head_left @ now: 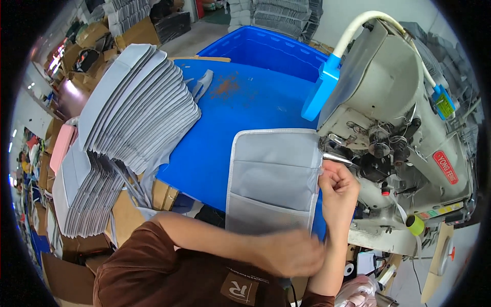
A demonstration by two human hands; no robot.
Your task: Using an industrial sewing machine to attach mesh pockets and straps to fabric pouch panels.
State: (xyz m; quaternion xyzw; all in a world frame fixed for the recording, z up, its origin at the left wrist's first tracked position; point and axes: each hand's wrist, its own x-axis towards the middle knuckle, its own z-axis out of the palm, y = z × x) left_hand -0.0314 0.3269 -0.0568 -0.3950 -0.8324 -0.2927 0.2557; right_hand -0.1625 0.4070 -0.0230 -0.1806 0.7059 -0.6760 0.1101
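Observation:
A grey fabric pocket panel (271, 179) with pale binding along its edges lies flat on the blue table, its upper right corner beside the working parts of a sewing machine (378, 148). At the panel's right edge, just below the metal presser area, my right hand (338, 188) pinches the fabric border with thumb and fingers. My left hand (289, 253) is over the panel's lower part, close to my right forearm. Motion smears its fingers, and whether it touches the cloth cannot be told. It hides the panel's lower end.
Tall stacks of grey panels (138, 102) lean at the left of the blue table (204, 148). Behind the table stands a blue plastic bin (261, 48). A cream hose with a blue nozzle (322, 89) hangs beside the machine head. Cardboard boxes (138, 33) stand at the back left.

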